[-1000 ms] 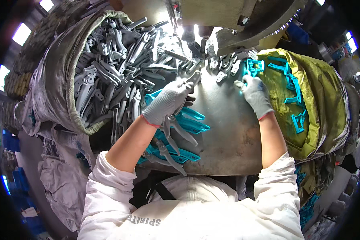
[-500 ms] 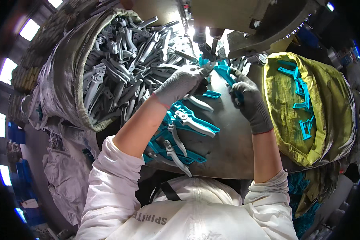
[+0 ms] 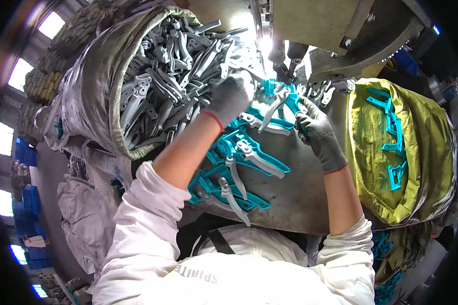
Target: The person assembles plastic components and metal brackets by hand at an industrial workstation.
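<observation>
Both my hands wear grey knitted gloves. My right hand [image 3: 318, 129] is closed round the lower end of a teal plastic handle [image 3: 291, 101], whose upper end sits beneath the machine's tool head [image 3: 277, 53]. A grey lever [image 3: 274, 109] slants down beside that handle. At the edge of the heap of grey levers [image 3: 163, 84], my left hand [image 3: 231, 96] reaches forward; its fingers are lost in glare and behind the hand. Several teal handles with grey levers attached [image 3: 252, 152] lie on the metal table [image 3: 300, 188] between my forearms.
An open pale woven sack [image 3: 94, 86] at the left holds the grey levers. On the right, a yellow woven sack [image 3: 361, 152] has several teal handles [image 3: 392, 122] on it. The machine body [image 3: 320, 23] overhangs the far side of the table.
My left hand has left the teal handle under the machine and moved left to the grey levers. The right hand stays on the handle. The whole view has shifted slightly.
</observation>
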